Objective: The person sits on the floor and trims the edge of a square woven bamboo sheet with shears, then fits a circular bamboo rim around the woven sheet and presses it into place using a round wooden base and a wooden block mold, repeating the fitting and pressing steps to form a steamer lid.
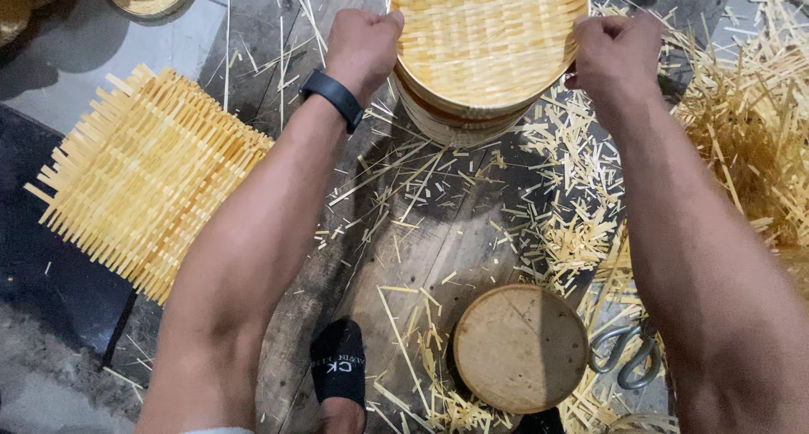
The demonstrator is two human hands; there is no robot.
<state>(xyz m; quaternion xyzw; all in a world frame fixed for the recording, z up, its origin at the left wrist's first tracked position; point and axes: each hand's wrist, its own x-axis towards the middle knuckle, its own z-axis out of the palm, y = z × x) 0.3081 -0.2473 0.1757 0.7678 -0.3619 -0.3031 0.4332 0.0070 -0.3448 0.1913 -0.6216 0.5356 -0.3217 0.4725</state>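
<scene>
Head view: left hand (364, 45) and right hand (613, 53) clamped, fingers curled, on opposite rims of round woven bamboo tray (487, 38), atop stacked trays at top centre. Square woven mat (143, 177) lying left; wooden disc (520, 347) and scissors (628, 356) below, amid bamboo offcuts (573, 232).

1. There is one view, from a camera worn on the person's head.
2. It faces steeply down over both forearms onto the plank floor (421, 257).
3. It sits close: the round woven tray (489, 38) is cut off by the top edge.
</scene>
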